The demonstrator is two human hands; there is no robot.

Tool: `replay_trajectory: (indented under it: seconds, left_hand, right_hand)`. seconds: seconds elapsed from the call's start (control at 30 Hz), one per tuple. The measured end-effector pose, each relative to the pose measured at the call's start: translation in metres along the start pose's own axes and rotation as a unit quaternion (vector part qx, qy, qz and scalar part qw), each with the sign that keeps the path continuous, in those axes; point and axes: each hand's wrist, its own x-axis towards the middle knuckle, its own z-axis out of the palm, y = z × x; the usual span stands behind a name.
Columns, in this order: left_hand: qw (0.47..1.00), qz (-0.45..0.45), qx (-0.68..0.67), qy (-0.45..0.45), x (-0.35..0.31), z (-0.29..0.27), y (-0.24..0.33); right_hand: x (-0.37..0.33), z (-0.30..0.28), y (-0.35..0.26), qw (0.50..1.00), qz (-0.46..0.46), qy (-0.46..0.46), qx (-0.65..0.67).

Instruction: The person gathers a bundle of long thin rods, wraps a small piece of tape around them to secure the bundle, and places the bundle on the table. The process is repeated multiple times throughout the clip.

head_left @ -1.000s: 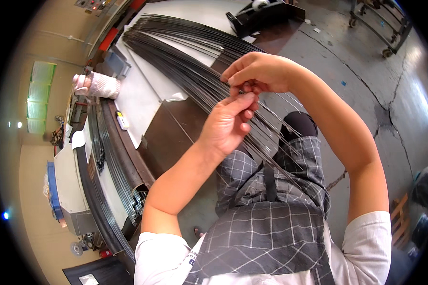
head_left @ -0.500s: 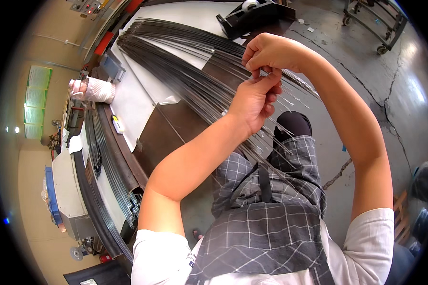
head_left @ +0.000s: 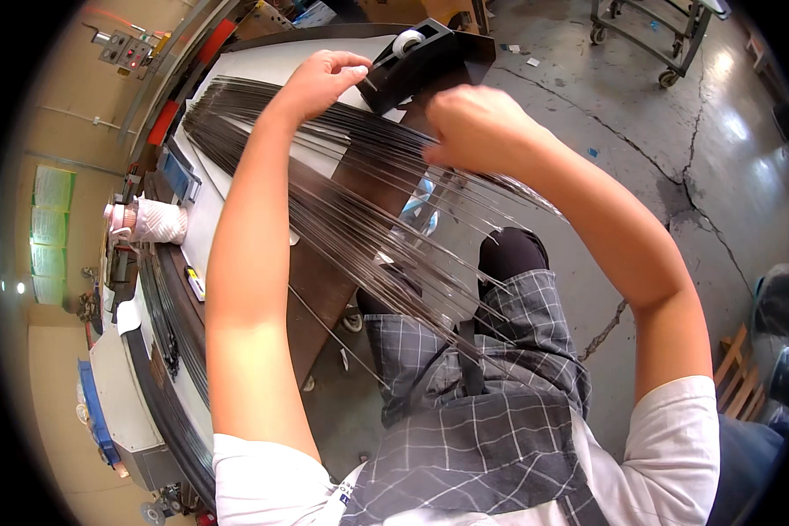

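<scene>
My left hand (head_left: pixel 323 81) reaches to the near side of a black tape dispenser (head_left: pixel 421 66) with a white roll in it. Its thumb and fingers are pinched together, with a pale bit at the tips too small to name. My right hand (head_left: pixel 475 127), blurred by motion, hangs curled over the free ends of long thin dark strands (head_left: pixel 351 215). What it holds, if anything, is hidden. The strands fan from a bunched far-left end across a brown-and-white table (head_left: pixel 324 289) toward my lap, their loose tips passing over the table edge.
A cup in a white quilted wrap (head_left: pixel 159 221) and a yellow-and-white marker (head_left: pixel 195 284) sit at the left. Beyond them lie bundles of dark strips (head_left: pixel 162 337) by a machine (head_left: pixel 118 399). A wheeled cart (head_left: pixel 653 39) stands on the cracked floor (head_left: pixel 605 114), far right.
My hands, together over the strands before, have parted. The left has gone up and left to the tape dispenser; the right has shifted slightly down and left. The whole view has shifted too.
</scene>
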Motion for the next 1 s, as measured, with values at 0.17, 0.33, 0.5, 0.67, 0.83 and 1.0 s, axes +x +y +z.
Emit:
replay_trajectory:
  seconds: [0.17,0.33,0.5,0.67,0.83,1.0]
  left_hand:
    - [0.984,-0.121,-0.019,-0.126,0.026,-0.014,0.005]
    - [0.978,-0.157,-0.064,-0.124,0.033,-0.013,0.0]
    - [0.968,-0.135,-0.179,-0.11,0.025,-0.016,-0.014]
    - [0.975,-0.149,-0.143,-0.085,0.01,-0.026,-0.004]
    - [0.974,-0.193,-0.068,-0.099,0.009,-0.026,-0.004]
    - [0.974,-0.204,-0.039,-0.091,0.006,-0.017,-0.017]
  right_hand:
    - [0.073,0.019,0.029,0.945,0.033,0.324,0.01]
    - [0.106,0.045,0.046,0.943,0.036,0.33,0.015]
    - [0.106,0.042,0.035,0.955,0.092,0.279,0.05]
    - [0.109,0.047,0.033,0.948,0.106,0.3,-0.001]
    - [0.109,0.046,0.034,0.951,0.108,0.29,-0.003]
    - [0.101,0.048,0.026,0.94,0.078,0.332,-0.012]
